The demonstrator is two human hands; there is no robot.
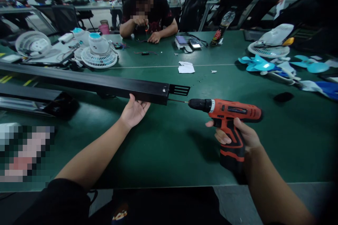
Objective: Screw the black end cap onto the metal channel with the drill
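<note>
A long black box-shaped bar (pixel 126 86) runs in from the left, its right end held up over the green table. My left hand (pixel 136 112) grips it near that end, thumb on the front side and fingers underneath. From the end sticks out a flat black slotted plate (pixel 181 90). My right hand (pixel 239 133) is closed around the handle of a red and black cordless drill (pixel 232 109), the index finger by the trigger. The drill's long thin bit (pixel 178 101) points left and reaches the bar's end; whether it touches a screw there I cannot tell.
A second black bar (pixel 31 98) lies at the left. White fan parts (pixel 99 56) stand behind, with blue fan blades (pixel 256 64) at the right. Paper scraps (pixel 186 67) and a bottle (pixel 220 31) are on the table (pixel 163 154). Across it a person (pixel 148 10) works with a small tool.
</note>
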